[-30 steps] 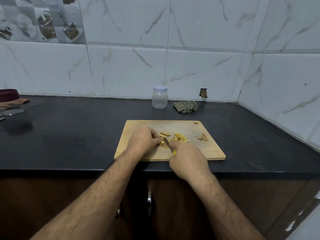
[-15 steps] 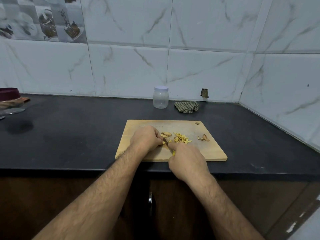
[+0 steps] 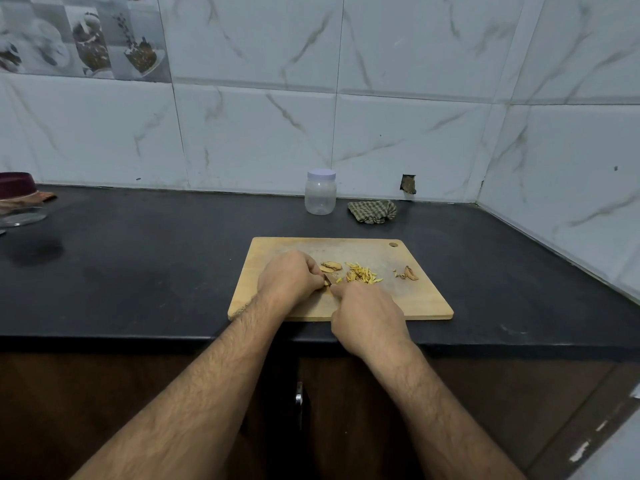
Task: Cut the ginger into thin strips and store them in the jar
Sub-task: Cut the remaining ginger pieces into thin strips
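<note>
far left edge: a dark red bowl (image 3: 15,184) sits on a clear glass piece (image 3: 21,216) at the left border of the frame, with a brownish cloth (image 3: 43,196) beside it, all well apart from the cutting area
surface: black counter (image 3: 145,265) with a broad bare stretch between the bowl and the board; its near edge runs across the view just under the wrists, dark cabinet doors (image 3: 485,410) below
cutting board: wooden board (image 3: 408,299) lies near the front edge of the surface, its near side almost flush with that edge, a hanging hole at its far right corner
left hand: left hand (image 3: 289,280) rests on the left half of the board, fingers curled down, pinching a small ginger piece (image 3: 325,285) against the wood; the piece is mostly hidden
knife: a short blade (image 3: 329,279) shows between the two hands, touching the held piece
right hand: right hand (image 3: 367,317) is closed around the knife handle, forefinger stretched along the top; the handle itself is hidden
ginger slices: a few flat slices (image 3: 330,266) lie just beyond the fingertips
ginger strips: a loose heap of thin yellow strips (image 3: 362,273) lies mid-board, just right of the blade
peel scraps: brown peel bits (image 3: 408,273) lie toward the right end of the board, apart from the heap
jar: clear plastic jar (image 3: 320,192) with a pale lid on, upright by the far wall, beyond the board with bare surface between
checked cloth: crumpled checked cloth (image 3: 372,212) just right of the jar
right edge: tiled side wall (image 3: 571,188) meets the surface at the far right corner, bare surface between it and the board
</note>
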{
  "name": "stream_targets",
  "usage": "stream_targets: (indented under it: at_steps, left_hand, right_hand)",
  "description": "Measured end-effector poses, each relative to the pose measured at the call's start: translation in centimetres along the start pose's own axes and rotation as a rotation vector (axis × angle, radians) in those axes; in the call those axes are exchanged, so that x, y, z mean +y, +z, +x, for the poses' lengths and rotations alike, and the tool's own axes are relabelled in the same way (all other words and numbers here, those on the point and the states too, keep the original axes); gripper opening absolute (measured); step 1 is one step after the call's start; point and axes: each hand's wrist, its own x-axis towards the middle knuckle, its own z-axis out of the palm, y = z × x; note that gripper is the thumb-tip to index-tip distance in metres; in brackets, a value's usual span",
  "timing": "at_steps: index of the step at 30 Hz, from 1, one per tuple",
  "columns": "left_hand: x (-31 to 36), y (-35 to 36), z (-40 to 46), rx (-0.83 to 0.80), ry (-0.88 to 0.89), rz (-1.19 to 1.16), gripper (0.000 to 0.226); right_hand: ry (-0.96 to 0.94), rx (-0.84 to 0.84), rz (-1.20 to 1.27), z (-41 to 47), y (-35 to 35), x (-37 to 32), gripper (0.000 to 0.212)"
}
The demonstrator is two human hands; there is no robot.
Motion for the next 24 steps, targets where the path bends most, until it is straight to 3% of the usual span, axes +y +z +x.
stream_targets:
  at_steps: [7, 13, 24]
  left_hand:
    - [-0.4, 0.5, -0.4, 0.057, 0.013, 0.004, 0.009]
    - [-0.6, 0.9, -0.9, 0.103, 0.024, -0.022, 0.010]
    - [-0.6, 0.9, -1.1, 0.112, 0.020, -0.035, 0.010]
  right_hand:
    - [0.003, -0.007, 0.007, -1.5, 0.5, 0.9, 0.039]
    - [0.023, 0.034, 0.066, -1.3, 0.0, 0.7, 0.052]
    - [0.028, -0.003, 0.075, -0.3, 0.4, 0.2, 0.056]
